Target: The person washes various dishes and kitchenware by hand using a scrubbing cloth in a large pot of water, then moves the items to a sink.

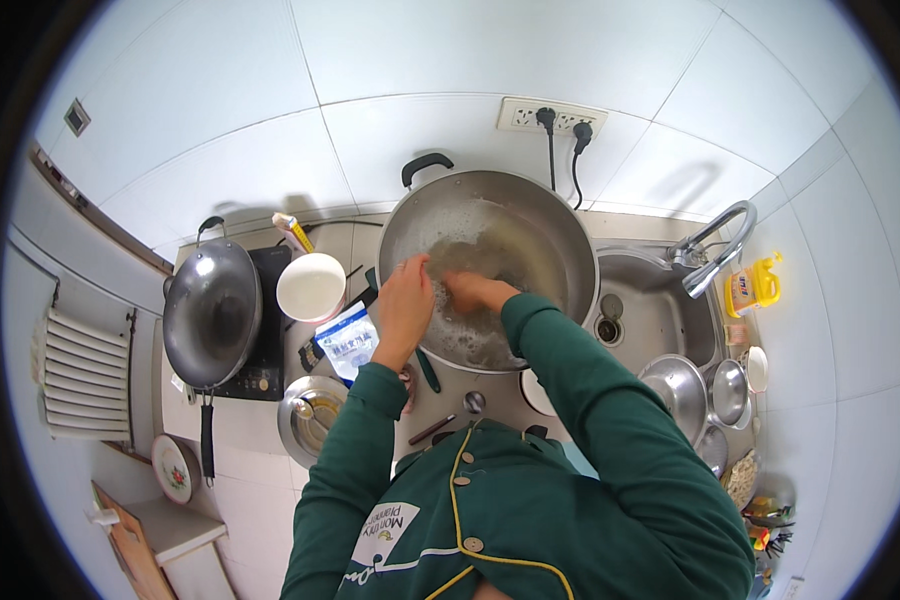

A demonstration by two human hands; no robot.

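A large, deep metal pan (566, 225) stands in front of me, with cloudy, foamy water (465, 217) in it. My left hand (407, 304) lies over the pan's left rim, its fingertips bent inward above the water. Whether it grips the rim is hidden by the back of the hand. Inside the pan, my right hand (471, 291) reaches down to the water near the middle. Its fingers are partly hidden, and something dark and blurred shows in the water around it. Close beside my left wrist lies a white and blue printed bag (349, 341).
Left are a wok (214, 315) over an induction cooker (270, 274), a white bowl (311, 286) and a metal basin (292, 424). A sink (656, 315) with a faucet (720, 240), metal bowls (675, 390) and a yellow bottle (750, 289) stand right. A spoon (474, 403) lies near my body.
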